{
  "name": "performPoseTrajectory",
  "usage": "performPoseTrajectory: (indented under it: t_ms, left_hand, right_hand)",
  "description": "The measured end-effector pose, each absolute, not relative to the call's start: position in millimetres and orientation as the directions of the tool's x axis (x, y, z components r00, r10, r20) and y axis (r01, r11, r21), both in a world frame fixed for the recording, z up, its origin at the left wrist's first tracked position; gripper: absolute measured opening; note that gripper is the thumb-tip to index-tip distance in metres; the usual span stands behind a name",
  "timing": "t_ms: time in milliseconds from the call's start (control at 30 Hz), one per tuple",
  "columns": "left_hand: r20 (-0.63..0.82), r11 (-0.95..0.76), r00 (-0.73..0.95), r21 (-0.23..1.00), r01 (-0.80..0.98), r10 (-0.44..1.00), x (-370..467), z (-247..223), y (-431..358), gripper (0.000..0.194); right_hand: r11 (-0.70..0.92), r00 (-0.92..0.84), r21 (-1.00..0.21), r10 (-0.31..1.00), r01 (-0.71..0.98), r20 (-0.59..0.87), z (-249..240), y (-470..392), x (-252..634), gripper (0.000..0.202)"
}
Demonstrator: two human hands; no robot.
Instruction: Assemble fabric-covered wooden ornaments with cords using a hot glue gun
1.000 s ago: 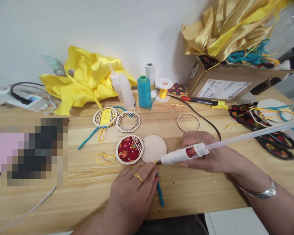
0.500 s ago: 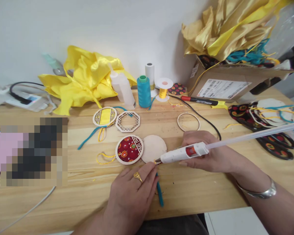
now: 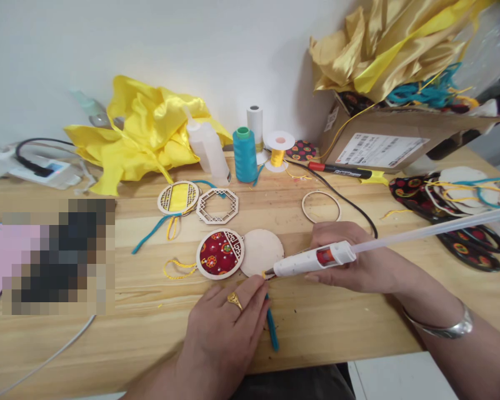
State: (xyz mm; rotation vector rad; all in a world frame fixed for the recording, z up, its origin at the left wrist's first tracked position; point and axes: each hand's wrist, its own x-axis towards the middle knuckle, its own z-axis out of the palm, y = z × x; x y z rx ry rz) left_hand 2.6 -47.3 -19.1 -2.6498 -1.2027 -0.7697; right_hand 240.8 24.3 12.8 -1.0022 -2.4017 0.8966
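Note:
My right hand point(image 3: 350, 266) is wrapped around a white hot glue gun point(image 3: 306, 264), with a long translucent glue stick point(image 3: 425, 230) out of its back. Its nozzle tip meets the lower edge of a plain round wooden disc point(image 3: 263, 254), right at my left fingertips. My left hand point(image 3: 229, 328), a gold ring on one finger, has its fingers pressed together at that edge. From beneath them a teal cord point(image 3: 271, 330) runs toward the front, and a bit of yellow shows at the tips. Left of the disc, touching it, lies a round wooden-framed pendant point(image 3: 220, 254) with red patterned fabric and a yellow loop.
Behind lie an octagonal wooden frame point(image 3: 217, 206), a yellow-fabric pendant point(image 3: 178, 198) and a thin ring point(image 3: 321, 207). Teal thread point(image 3: 245, 158), a white bottle point(image 3: 209, 153) and yellow satin point(image 3: 145, 139) line the wall. Scissors point(image 3: 475, 244) and a cardboard box point(image 3: 370, 136) are at right.
Almost nothing differs. Both hands and the glue gun keep their places, the nozzle still at the disc's lower edge; the view has shifted very slightly.

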Motion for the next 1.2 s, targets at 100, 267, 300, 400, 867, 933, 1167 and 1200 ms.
performPoseTrajectory:
  t_ms: [100, 267, 300, 400, 867, 933, 1167, 1200]
  left_hand:
    - [0.495, -0.679, 0.559, 0.09, 0.728, 0.665, 2.3, -18.4, -47.6, 0.021]
    - [0.512, -0.673, 0.539, 0.109, 0.732, 0.669, 2.0, -17.6, -47.3, 0.019]
    - [0.513, -0.672, 0.538, 0.107, 0.733, 0.668, 2.0, -17.6, -47.2, 0.019]
    - [0.505, -0.674, 0.546, 0.101, 0.732, 0.668, 2.1, -17.9, -47.0, 0.019]
    - [0.496, -0.675, 0.557, 0.085, 0.733, 0.667, 2.0, -17.7, -48.3, 0.02]
    - [0.498, -0.676, 0.553, 0.094, 0.731, 0.668, 2.0, -17.6, -48.2, 0.02]
    - [0.496, -0.679, 0.556, 0.098, 0.727, 0.667, 1.7, -18.0, -47.4, 0.02]
    - [0.495, -0.68, 0.558, 0.096, 0.726, 0.666, 1.7, -18.2, -47.6, 0.02]
  right_hand:
    - [0.547, -0.67, -0.674, 0.735, 0.496, 0.104, 12.5, 24.2, 241.3, 0.033]
    - [0.535, -0.646, -0.684, 0.754, 0.497, 0.121, 13.2, 24.3, 242.2, 0.03]
    - [0.531, -0.641, -0.688, 0.757, 0.495, 0.123, 13.2, 24.2, 242.4, 0.031]
    - [0.528, -0.654, -0.702, 0.748, 0.478, 0.116, 12.7, 23.9, 242.6, 0.032]
    - [0.519, -0.646, -0.686, 0.758, 0.509, 0.094, 11.2, 24.4, 241.5, 0.032]
    - [0.52, -0.641, -0.691, 0.76, 0.502, 0.106, 11.3, 24.5, 241.8, 0.031]
    - [0.506, -0.656, -0.712, 0.75, 0.487, 0.085, 10.8, 22.7, 240.1, 0.034]
    - [0.505, -0.655, -0.709, 0.751, 0.492, 0.08, 10.5, 22.6, 239.9, 0.033]
